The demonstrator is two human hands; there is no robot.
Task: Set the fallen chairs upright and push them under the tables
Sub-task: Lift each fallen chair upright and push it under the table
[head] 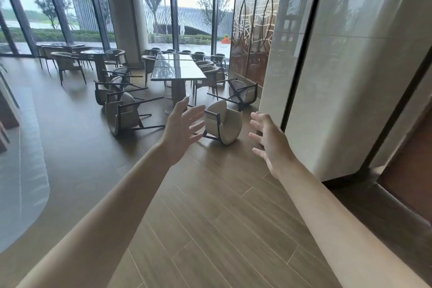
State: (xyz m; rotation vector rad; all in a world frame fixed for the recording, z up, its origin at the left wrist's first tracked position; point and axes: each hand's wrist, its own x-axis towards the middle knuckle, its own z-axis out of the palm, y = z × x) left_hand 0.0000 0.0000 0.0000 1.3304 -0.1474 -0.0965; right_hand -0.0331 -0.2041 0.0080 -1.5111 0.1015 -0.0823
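Several beige armchairs with dark frames lie tipped over on the wood floor around a long glass-topped table (177, 70). The nearest fallen chair (225, 123) lies on its side between my two hands, still some way ahead of them. Another fallen chair (240, 92) lies behind it near the wall panel. To the left, a fallen chair (126, 116) lies with its legs pointing right, and two more fallen chairs (111, 91) lie behind it. My left hand (181, 127) and my right hand (268, 140) are stretched forward, fingers spread, holding nothing.
Upright chairs (208, 72) line the long table's right side and far end. A round table (98, 54) with upright chairs stands at the back left. A pale pillar (304, 77) and dark door frame close off the right. Open wood floor (210, 217) stretches in front of me.
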